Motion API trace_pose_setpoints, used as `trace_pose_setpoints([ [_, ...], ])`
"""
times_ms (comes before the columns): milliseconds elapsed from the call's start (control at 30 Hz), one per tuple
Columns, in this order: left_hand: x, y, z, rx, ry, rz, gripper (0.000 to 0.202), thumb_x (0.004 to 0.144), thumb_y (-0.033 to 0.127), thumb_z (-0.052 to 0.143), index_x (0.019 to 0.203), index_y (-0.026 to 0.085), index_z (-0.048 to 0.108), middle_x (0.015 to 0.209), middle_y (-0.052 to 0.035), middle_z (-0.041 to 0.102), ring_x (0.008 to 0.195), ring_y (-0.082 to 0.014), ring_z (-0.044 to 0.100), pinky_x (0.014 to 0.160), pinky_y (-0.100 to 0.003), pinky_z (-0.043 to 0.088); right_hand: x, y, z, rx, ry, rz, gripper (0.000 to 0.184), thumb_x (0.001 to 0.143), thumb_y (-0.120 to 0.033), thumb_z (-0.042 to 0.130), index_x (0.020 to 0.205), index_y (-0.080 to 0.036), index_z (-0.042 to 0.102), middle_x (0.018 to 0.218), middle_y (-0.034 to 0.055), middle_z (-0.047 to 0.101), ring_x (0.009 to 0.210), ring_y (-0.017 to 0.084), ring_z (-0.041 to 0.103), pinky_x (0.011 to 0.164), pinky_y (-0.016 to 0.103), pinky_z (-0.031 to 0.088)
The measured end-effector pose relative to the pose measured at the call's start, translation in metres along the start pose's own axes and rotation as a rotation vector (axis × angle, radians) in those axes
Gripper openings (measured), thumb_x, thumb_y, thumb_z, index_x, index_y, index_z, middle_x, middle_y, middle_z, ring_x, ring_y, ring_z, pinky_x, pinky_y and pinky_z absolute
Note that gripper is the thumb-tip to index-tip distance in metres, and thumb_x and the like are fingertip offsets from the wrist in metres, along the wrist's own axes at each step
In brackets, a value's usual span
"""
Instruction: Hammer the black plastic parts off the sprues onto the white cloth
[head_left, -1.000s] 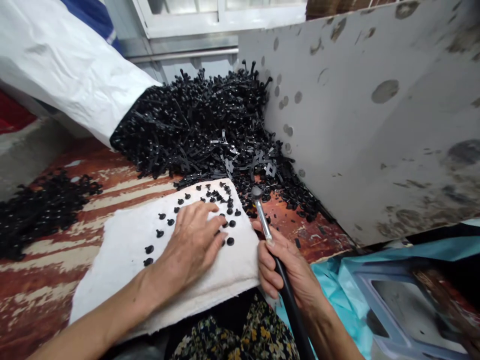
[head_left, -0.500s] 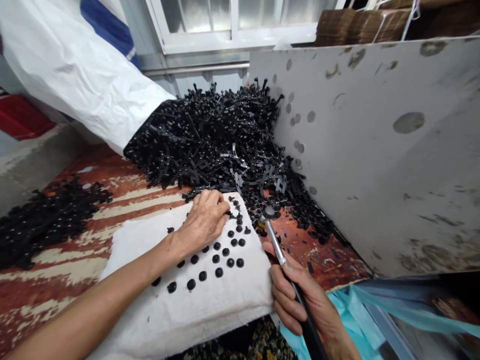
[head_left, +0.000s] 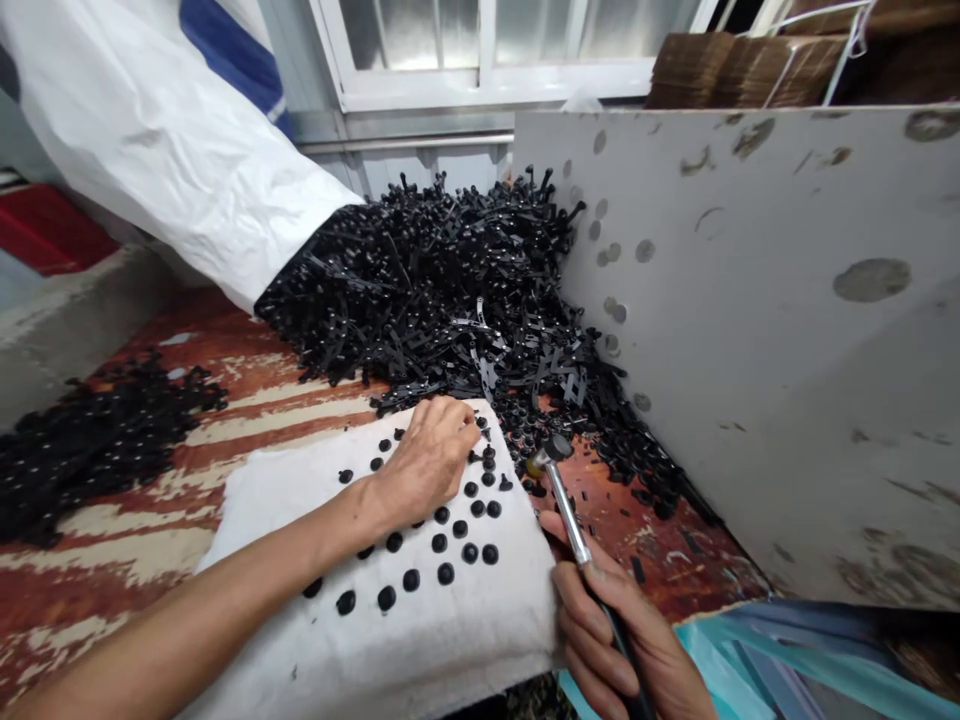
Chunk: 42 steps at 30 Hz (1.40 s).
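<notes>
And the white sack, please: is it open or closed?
Open. The white sack slopes down, and from its lower end black parts spread onto the worn red surface.

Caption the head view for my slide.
Left hand among small black parts on a white cloth; right hand gripping a hammer.

Head view, forward and downward.
Close above the hands [head_left: 429,455] and worktop [head_left: 206,325], it reaches a window [head_left: 529,35] beyond.
</notes>
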<state>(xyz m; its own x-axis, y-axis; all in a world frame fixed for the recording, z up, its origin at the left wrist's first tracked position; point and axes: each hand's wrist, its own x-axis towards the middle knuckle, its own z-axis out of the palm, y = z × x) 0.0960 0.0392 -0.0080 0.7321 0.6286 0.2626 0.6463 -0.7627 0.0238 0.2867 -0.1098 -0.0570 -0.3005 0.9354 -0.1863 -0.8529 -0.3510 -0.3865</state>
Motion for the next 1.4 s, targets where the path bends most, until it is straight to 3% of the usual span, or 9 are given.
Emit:
trace_pose_setpoints([
  [133,-0.003,0.010,0.001,0.159,0.004,0.109,0.022,0.084,-0.001,0.047,0.086,0.014,0.063,0.109,-0.0133,0.064,0.106,-0.0289,0.049,0.094,-0.048,0.040,-0.003,0.001,0.000,-0.025,0.056,0.013,0.028,0.092,-0.029,0.064,0.119,-0.028,0.068,0.060,-0.0088,0.051,0.034,0.000,0.010,0.032,0.010,0.040],
  [233,-0.003,0.008,0.000,0.124,0.032,0.093,0.022,0.084,-0.001,0.046,0.088,0.014,0.062,0.112,-0.0127,0.065,0.107,-0.0287,0.051,0.094,-0.047,0.041,-0.005,0.001,0.000,-0.050,0.100,0.019,0.031,0.092,-0.031,0.065,0.122,-0.028,0.067,0.059,-0.0091,0.048,0.035,0.000,0.009,0.032,0.010,0.039],
  [400,-0.002,-0.024,-0.019,-0.166,0.017,-0.153,0.015,0.085,0.009,0.045,0.086,0.018,0.057,0.091,-0.0073,0.066,0.089,-0.0219,0.057,0.080,-0.037,0.046,-0.003,0.000,0.002,-0.058,0.132,0.025,0.041,0.090,-0.034,0.067,0.130,-0.029,0.061,0.058,-0.0100,0.046,0.036,0.000,0.008,0.031,0.009,0.036],
  [500,-0.006,-0.048,-0.029,-0.209,-0.040,-0.294,0.012,0.086,0.014,0.044,0.086,0.020,0.055,0.076,-0.0022,0.061,0.072,-0.0182,0.056,0.068,-0.032,0.044,-0.003,0.000,0.004,-0.056,0.142,0.021,0.040,0.090,-0.033,0.067,0.129,-0.029,0.062,0.058,-0.0099,0.045,0.036,0.000,0.007,0.031,0.009,0.035],
  [633,-0.018,-0.068,-0.029,-0.173,-0.068,-0.293,0.012,0.086,0.016,0.044,0.079,0.021,0.052,0.072,-0.0005,0.057,0.067,-0.0163,0.053,0.063,-0.030,0.040,-0.005,0.000,0.003,-0.035,0.134,0.021,0.030,0.090,-0.033,0.067,0.120,-0.030,0.068,0.058,-0.0093,0.045,0.035,-0.001,0.007,0.032,0.009,0.035],
  [900,-0.021,-0.052,-0.021,-0.007,-0.150,-0.130,0.019,0.093,0.019,0.045,0.078,0.019,0.057,0.080,-0.0054,0.061,0.080,-0.0209,0.055,0.077,-0.036,0.041,-0.004,0.000,0.001,-0.005,0.134,0.040,0.023,0.091,-0.031,0.066,0.113,-0.030,0.072,0.059,-0.0086,0.047,0.035,-0.001,0.009,0.034,0.010,0.038],
  [1067,-0.023,-0.043,-0.021,0.026,-0.202,-0.114,0.019,0.092,0.018,0.047,0.078,0.018,0.059,0.084,-0.0063,0.063,0.086,-0.0228,0.054,0.084,-0.041,0.038,-0.004,0.000,0.006,-0.016,0.136,0.026,0.028,0.091,-0.031,0.066,0.119,-0.031,0.069,0.059,-0.0084,0.048,0.035,-0.001,0.009,0.033,0.010,0.037],
  [1267,-0.017,-0.058,-0.026,-0.049,-0.124,-0.214,0.024,0.095,0.022,0.039,0.087,0.019,0.061,0.086,-0.0069,0.063,0.084,-0.0229,0.054,0.079,-0.038,0.041,-0.003,0.000,0.000,-0.039,0.129,0.035,0.027,0.089,-0.033,0.068,0.116,-0.029,0.070,0.057,-0.0093,0.045,0.034,-0.002,0.009,0.033,0.009,0.033],
  [1400,-0.005,-0.070,-0.022,-0.089,-0.189,-0.234,0.018,0.091,0.021,0.044,0.087,0.021,0.061,0.086,-0.0053,0.065,0.084,-0.0225,0.057,0.076,-0.036,0.041,-0.003,0.001,-0.002,-0.054,0.136,0.021,0.023,0.088,-0.034,0.069,0.110,-0.027,0.072,0.057,-0.0098,0.044,0.034,-0.002,0.009,0.034,0.010,0.033],
])
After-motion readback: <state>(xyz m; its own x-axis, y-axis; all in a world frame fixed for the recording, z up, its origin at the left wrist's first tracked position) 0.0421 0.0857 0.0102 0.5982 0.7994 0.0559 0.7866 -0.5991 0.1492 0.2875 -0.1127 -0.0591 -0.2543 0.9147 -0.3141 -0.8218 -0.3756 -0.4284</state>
